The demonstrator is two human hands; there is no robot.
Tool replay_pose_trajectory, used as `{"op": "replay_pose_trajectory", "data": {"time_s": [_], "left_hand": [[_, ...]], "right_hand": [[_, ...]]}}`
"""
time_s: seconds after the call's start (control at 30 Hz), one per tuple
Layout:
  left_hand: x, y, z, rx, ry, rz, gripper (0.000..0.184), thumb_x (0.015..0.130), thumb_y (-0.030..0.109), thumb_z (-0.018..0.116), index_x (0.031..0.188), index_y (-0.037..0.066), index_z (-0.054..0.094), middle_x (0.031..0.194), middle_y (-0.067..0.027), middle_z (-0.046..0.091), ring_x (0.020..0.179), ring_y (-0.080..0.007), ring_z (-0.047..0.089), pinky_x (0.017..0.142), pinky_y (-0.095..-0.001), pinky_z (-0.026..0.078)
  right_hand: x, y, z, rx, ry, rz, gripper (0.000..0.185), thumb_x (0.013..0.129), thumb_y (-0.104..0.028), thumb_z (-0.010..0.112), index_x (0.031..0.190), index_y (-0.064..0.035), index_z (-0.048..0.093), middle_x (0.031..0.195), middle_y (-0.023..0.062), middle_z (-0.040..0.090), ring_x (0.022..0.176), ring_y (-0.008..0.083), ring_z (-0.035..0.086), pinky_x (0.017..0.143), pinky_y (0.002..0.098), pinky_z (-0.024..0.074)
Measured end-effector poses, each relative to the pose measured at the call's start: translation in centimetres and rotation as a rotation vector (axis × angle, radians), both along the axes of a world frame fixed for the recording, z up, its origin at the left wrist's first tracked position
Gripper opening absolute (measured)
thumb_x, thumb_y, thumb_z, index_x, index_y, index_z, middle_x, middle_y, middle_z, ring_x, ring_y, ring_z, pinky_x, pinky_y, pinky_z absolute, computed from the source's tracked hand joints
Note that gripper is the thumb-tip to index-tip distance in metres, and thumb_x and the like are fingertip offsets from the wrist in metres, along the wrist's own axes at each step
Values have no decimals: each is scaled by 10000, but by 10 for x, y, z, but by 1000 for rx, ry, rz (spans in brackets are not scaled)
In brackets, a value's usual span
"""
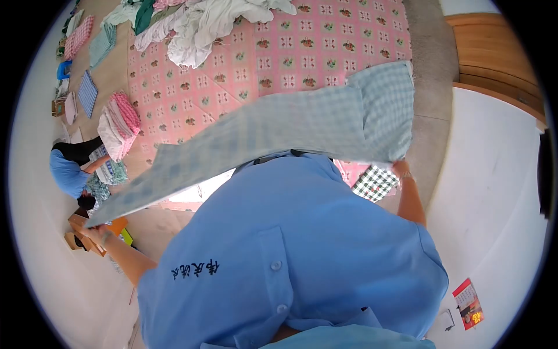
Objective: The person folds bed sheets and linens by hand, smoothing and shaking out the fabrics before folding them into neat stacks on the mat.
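Note:
A pale blue-and-white checked cloth stretches in front of my body, pulled out between my two hands. At the far left, my left hand is closed on one end of it. Closer in on the right, my right hand pinches its lower edge. The cloth's right part lies wide over the pink patterned table cover, while the left part narrows and hangs in the air. Just left of my right hand is a folded dark-green-and-white checked cloth.
White and green fabrics lie heaped at the far side. A folded pink-and-white stack sits at the left edge. Beyond it, a person in blue bends near folded cloths. A cardboard box is behind my left hand. Wooden furniture stands right.

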State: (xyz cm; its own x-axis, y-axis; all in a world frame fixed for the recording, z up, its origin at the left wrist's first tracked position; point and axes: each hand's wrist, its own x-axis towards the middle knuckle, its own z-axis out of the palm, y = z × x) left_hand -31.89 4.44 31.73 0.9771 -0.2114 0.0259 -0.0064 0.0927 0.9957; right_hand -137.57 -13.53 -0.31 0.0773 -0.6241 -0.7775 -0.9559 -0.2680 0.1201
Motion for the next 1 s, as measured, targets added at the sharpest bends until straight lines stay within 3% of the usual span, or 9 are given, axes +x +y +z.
{"op": "replay_pose_trajectory", "data": {"time_s": [0.07,0.23,0.4,0.57,0.6,0.67,0.83,0.87,1.0], "left_hand": [[-85,-101,33,10,30,-218,389,743,308,507,1002,17,519,970,-168,546,881,-279,544,787,-413,450],[134,-187,-7,-52,57,-252,250,844,209,437,992,21,514,912,-68,547,860,-184,507,771,-357,447],[279,-231,55,-169,160,-306,192,841,127,381,879,-7,513,882,-126,531,858,-224,500,885,-564,311],[227,-221,113,-244,-32,-323,222,840,143,388,897,-39,500,950,-154,512,884,-265,495,917,-590,250],[217,-213,120,-268,-51,-330,229,839,147,389,900,-46,497,963,-160,509,890,-273,494,924,-595,238],[201,-193,130,-325,-83,-343,244,839,153,392,907,-59,492,991,-171,501,900,-289,492,936,-605,213],[131,-103,90,-29,-449,-164,268,831,191,431,963,-30,507,1067,-164,508,986,-300,479,882,-478,367],[125,-77,68,69,-530,-110,275,822,203,445,969,-21,511,1076,-158,507,994,-293,478,858,-442,404],[70,-43,-6,-156,-17,29,292,766,243,482,928,4,520,1036,-141,520,921,-264,510,812,-402,441]], "right_hand": [[14,-66,3,-163,3,-197,273,762,-251,428,784,-62,624,791,152,600,763,315,574,715,411,440],[74,-254,17,-546,-170,-145,265,758,-222,422,789,-45,616,819,182,589,775,347,567,689,424,448],[89,-331,145,-884,-174,-448,245,736,-231,464,884,-119,625,839,151,604,797,305,578,692,362,444],[61,-339,249,-1114,-286,-706,268,717,-209,548,954,-104,613,835,104,622,699,192,566,648,276,428],[44,-334,252,-1174,-585,-854,276,713,-202,562,960,-91,610,831,100,624,684,172,553,641,267,423],[28,-310,256,-1226,-895,-997,285,709,-196,576,967,-78,606,828,96,625,668,151,540,634,257,417],[15,-176,210,-1006,-576,-678,195,771,-169,521,903,-44,594,813,129,611,750,235,573,682,326,431],[8,-154,180,-817,-260,-511,225,760,-167,538,912,-9,584,856,113,614,803,204,576,709,318,436],[56,-76,48,-524,-270,-402,140,720,-155,517,791,-70,604,763,134,590,726,289,564,619,358,436]]}}
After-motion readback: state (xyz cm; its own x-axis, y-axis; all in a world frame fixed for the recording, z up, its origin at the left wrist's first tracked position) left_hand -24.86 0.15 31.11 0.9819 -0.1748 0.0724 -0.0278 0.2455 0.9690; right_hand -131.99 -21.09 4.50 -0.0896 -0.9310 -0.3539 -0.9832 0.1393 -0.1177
